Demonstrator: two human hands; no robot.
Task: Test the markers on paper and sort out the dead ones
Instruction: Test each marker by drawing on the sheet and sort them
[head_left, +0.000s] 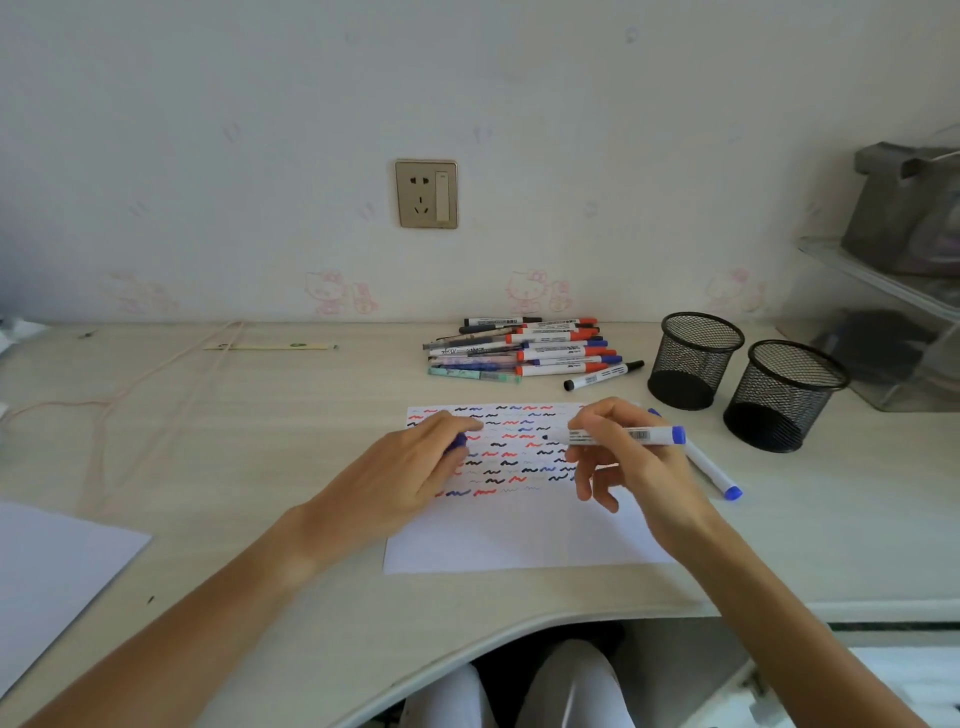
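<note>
A white sheet of paper (519, 540) lies on the desk, its upper half covered with red, blue and black squiggles. My right hand (631, 467) pinches an uncapped blue marker (628, 435) held level above the sheet, tip pointing left. My left hand (415, 467) rests on the paper's left part and grips the marker's blue cap (459, 441). A second blue marker (714, 475) lies on the desk just right of the paper, partly hidden by my right hand. A pile of markers and pens (524, 349) sits behind the paper near the wall.
Two black mesh pen cups (693, 359) (784, 395) stand at the right, both looking empty. A loose black marker (602, 375) lies beside the pile. Another white sheet (47, 571) is at the left edge. A cord (156, 374) and a ruler (270, 345) lie far left.
</note>
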